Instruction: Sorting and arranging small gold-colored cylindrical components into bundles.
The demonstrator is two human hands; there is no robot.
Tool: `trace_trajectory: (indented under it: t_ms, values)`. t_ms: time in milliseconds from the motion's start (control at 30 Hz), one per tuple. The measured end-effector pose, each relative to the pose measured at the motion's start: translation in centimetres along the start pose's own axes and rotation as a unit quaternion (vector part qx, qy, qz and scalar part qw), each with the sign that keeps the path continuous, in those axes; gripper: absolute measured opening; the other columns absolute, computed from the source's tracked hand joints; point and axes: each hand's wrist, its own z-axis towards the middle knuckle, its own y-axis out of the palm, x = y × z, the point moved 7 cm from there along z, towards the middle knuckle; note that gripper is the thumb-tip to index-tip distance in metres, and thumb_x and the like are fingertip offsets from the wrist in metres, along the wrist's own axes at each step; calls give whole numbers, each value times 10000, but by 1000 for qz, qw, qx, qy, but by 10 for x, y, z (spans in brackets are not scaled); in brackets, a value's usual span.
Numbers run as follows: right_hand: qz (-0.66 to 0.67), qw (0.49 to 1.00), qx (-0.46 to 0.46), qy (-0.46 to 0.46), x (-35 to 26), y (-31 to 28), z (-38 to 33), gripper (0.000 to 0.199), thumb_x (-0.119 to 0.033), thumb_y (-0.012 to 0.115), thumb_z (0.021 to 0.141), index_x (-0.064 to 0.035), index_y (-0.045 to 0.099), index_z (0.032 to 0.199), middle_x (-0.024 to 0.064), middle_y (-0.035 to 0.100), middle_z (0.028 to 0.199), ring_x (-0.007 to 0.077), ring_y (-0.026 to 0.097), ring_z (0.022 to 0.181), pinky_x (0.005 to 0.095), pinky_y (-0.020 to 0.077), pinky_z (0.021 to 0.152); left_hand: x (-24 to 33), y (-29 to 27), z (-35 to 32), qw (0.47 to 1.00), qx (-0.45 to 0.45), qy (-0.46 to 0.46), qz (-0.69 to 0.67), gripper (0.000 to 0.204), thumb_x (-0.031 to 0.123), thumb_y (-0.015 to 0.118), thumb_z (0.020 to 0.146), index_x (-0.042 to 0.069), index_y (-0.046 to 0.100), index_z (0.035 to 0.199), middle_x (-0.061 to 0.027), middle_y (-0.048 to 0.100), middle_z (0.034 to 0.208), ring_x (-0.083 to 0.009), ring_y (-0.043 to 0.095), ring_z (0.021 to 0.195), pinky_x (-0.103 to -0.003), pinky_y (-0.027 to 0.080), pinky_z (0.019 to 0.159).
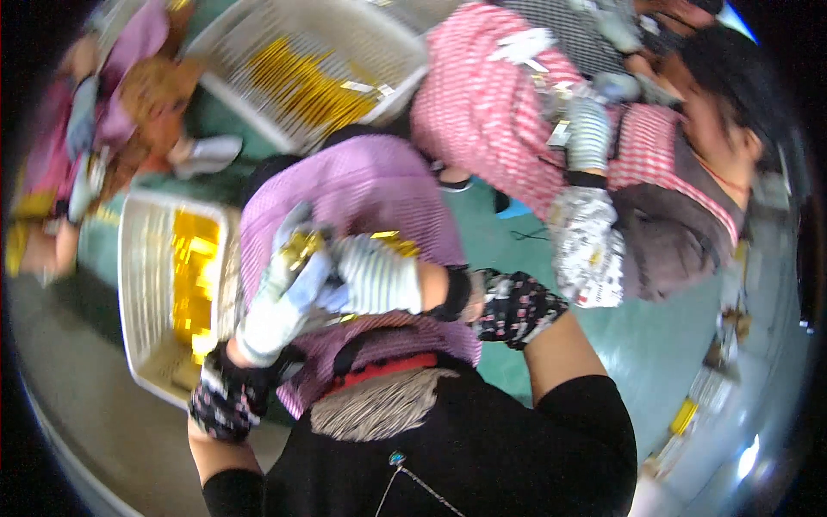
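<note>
My left hand [289,289], in a pale work glove, is closed around a shiny gold piece [301,247] above my lap. My right hand [349,276], in a striped glove, meets it from the right with its fingers bent in at the same piece. Blur and overlapping fingers hide the exact grip and the piece's shape. More gold strips [396,244] lie on the purple checked apron [379,185] over my knees, just beyond my right hand.
Left of my knees stands a white plastic crate [135,293] holding gold pieces. Ahead, a larger light crate [237,43] holds many thin gold strips. A co-worker in a red checked apron [482,103] sits close at the right; another person [112,112] is at the far left.
</note>
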Motion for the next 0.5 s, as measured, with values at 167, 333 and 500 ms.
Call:
trace_trajectory:
  t_ms: [167, 333, 500]
  values:
    - [272, 944, 177, 56, 26, -59, -4, 96, -104, 538, 962, -67, 580, 1040, -10, 565, 800, 77, 506, 698, 240, 457, 631, 11, -9, -4, 984, -22, 110, 140, 677, 248, 567, 931, 16, 274, 1496, -165, 291, 1538, -285, 315, 1412, -389, 224, 1166]
    - [342, 825, 435, 113, 133, -207, -48, 200, -288, 575, 978, -88, 572, 969, 48, 641, 791, 119, 549, 518, 240, 451, 447, 4, -20, -14, 979, 12, 111, 168, 594, 222, 597, 897, 5, 404, 1416, -170, 366, 1493, -285, 333, 1402, -397, 234, 1167]
    - [567, 587, 569, 99, 223, -297, -84, 234, -292, 573, 966, -116, 585, 812, 60, 660, 725, 152, 547, 510, 299, 471, 462, -6, -25, -19, 982, 41, 103, 151, 489, 154, 601, 869, 3, 496, 1323, -176, 438, 1426, -297, 391, 1356, -402, 273, 1145]
